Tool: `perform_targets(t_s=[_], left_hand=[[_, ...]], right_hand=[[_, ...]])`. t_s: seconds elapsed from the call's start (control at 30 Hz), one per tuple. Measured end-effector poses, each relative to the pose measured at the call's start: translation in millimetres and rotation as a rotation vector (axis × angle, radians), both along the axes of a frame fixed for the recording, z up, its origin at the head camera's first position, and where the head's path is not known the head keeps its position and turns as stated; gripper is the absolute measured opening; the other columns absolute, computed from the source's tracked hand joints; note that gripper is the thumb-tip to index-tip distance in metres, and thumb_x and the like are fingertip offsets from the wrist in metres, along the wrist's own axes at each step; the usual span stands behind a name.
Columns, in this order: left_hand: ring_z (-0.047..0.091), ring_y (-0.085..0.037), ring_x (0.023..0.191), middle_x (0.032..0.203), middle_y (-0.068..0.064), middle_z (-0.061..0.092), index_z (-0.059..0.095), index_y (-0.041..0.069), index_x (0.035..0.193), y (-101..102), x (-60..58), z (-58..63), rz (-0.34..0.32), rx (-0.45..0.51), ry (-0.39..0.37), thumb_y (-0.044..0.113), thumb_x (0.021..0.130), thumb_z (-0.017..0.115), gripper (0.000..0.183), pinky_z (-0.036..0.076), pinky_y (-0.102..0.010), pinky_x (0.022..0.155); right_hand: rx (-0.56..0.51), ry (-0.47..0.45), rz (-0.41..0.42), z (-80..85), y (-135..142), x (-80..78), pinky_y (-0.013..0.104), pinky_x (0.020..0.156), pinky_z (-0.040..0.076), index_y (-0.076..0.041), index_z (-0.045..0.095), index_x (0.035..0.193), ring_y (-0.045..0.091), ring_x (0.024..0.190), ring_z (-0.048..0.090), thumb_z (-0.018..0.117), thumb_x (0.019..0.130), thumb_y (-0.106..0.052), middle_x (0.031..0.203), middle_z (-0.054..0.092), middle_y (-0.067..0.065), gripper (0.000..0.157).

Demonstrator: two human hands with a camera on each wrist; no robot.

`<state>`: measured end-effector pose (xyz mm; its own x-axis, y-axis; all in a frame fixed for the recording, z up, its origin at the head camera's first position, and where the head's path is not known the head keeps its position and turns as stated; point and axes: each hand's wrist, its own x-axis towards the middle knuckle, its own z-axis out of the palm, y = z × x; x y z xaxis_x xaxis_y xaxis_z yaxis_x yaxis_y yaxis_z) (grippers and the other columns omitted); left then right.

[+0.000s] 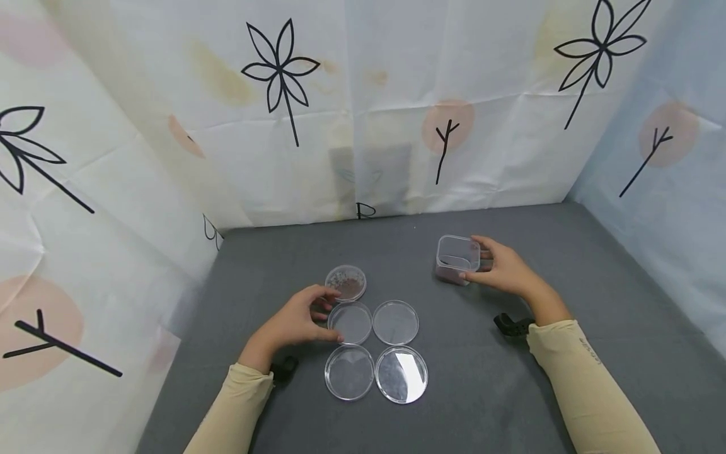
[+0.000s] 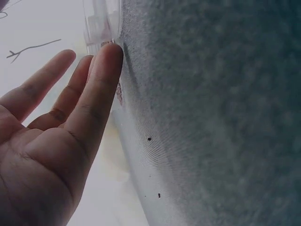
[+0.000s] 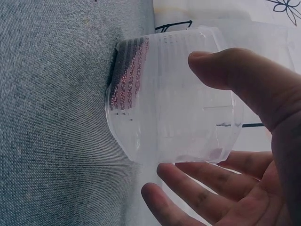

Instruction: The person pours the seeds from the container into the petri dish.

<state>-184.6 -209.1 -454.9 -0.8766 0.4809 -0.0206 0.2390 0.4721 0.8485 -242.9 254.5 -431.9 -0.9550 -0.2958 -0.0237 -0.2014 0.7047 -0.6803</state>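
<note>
My right hand holds the right side of a clear square plastic container, thumb at the near corner and fingers behind. Dark pink grains lie heaped to one side in its bottom, which appears to rest on the cloth. Over the left edge of a clear petri dish, my left hand has its fingers loosely bent and spread, gripping nothing. Its index fingertip is close to another petri dish with brownish-pink grains in it; whether they touch, I cannot tell.
Three more clear round dishes stand close together: one on the right, one nearest me on the left, one nearest me on the right. Grey cloth covers the table. White patterned curtains enclose the back and sides.
</note>
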Motion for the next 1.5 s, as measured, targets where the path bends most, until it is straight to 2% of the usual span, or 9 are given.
perform_targets(t_s=[0.2, 0.37, 0.63, 0.77, 1.0, 1.2, 1.33, 1.5], left_hand=[[0.065, -0.028, 0.116, 0.131, -0.017, 0.061, 0.062, 0.004, 0.143, 2, -2.1, -3.4, -0.002, 0.010, -0.028, 0.014, 0.071, 0.100, 0.082, 0.063, -0.026, 0.095], [0.065, -0.029, 0.116, 0.130, -0.017, 0.062, 0.066, 0.002, 0.139, 3, -3.1, -3.9, -0.013, 0.015, -0.036, 0.014, 0.072, 0.100, 0.075, 0.063, -0.027, 0.096], [0.066, -0.030, 0.117, 0.129, -0.018, 0.063, 0.069, 0.001, 0.137, 1, -4.0, -4.8, -0.031, -0.010, -0.048, 0.014, 0.076, 0.098, 0.070, 0.063, -0.032, 0.099], [0.066, -0.030, 0.117, 0.129, -0.018, 0.063, 0.069, 0.002, 0.138, -1, -4.3, -5.7, -0.032, -0.019, -0.055, 0.015, 0.076, 0.098, 0.070, 0.063, -0.032, 0.099], [0.066, -0.033, 0.119, 0.131, -0.020, 0.063, 0.068, -0.001, 0.138, -1, -5.2, -5.9, -0.040, -0.007, -0.063, 0.013, 0.076, 0.098, 0.070, 0.063, -0.031, 0.100], [0.067, -0.032, 0.119, 0.131, -0.019, 0.063, 0.068, 0.001, 0.139, -2, -4.9, -5.0, -0.035, -0.011, -0.066, 0.014, 0.076, 0.098, 0.070, 0.063, -0.033, 0.100], [0.067, -0.031, 0.119, 0.131, -0.018, 0.064, 0.068, 0.000, 0.139, -2, -5.1, -5.1, -0.034, -0.011, -0.065, 0.014, 0.076, 0.098, 0.070, 0.063, -0.034, 0.100], [0.066, -0.034, 0.120, 0.131, -0.020, 0.064, 0.068, -0.001, 0.138, -3, -5.0, -5.7, -0.036, -0.010, -0.066, 0.013, 0.076, 0.098, 0.070, 0.063, -0.033, 0.100]], right_hand=[[0.004, -0.007, -0.008, 3.3, -2, 2.2, 0.060, 0.098, 0.060, 0.002, 0.028, 0.165, 0.055, 0.130, 0.060, 0.083, 0.094, -0.033, 0.157, 0.043, 0.036, 0.096], [-0.004, 0.025, -0.025, 2.8, -3, 3.5, 0.058, 0.096, 0.062, 0.003, 0.033, 0.163, 0.053, 0.127, 0.063, 0.086, 0.092, -0.032, 0.154, 0.048, 0.035, 0.095], [-0.119, 0.182, -0.060, 3.9, -13, 6.2, 0.055, 0.095, 0.063, -0.001, 0.046, 0.154, 0.047, 0.133, 0.059, 0.094, 0.082, -0.022, 0.148, 0.055, 0.025, 0.089], [-0.138, 0.252, -0.048, 5.4, -24, 8.2, 0.057, 0.096, 0.062, -0.001, 0.050, 0.150, 0.046, 0.129, 0.062, 0.096, 0.079, -0.021, 0.145, 0.058, 0.024, 0.087], [-0.146, 0.247, 0.024, 9.5, -51, 15.9, 0.054, 0.100, 0.062, -0.005, 0.048, 0.150, 0.044, 0.124, 0.068, 0.097, 0.076, -0.021, 0.145, 0.058, 0.022, 0.090], [-0.197, 0.277, 0.116, 14.0, -77, 21.6, 0.051, 0.103, 0.061, -0.008, 0.046, 0.149, 0.038, 0.132, 0.063, 0.098, 0.074, -0.015, 0.146, 0.058, 0.017, 0.091], [-0.204, 0.331, 0.194, 15.3, -95, 24.4, 0.049, 0.105, 0.060, -0.004, 0.048, 0.149, 0.034, 0.134, 0.058, 0.099, 0.072, -0.014, 0.143, 0.058, 0.018, 0.092], [-0.126, 0.466, 0.300, 14.8, -118, 27.7, 0.050, 0.105, 0.059, -0.001, 0.050, 0.149, 0.033, 0.131, 0.057, 0.099, 0.072, -0.019, 0.144, 0.059, 0.018, 0.093]])
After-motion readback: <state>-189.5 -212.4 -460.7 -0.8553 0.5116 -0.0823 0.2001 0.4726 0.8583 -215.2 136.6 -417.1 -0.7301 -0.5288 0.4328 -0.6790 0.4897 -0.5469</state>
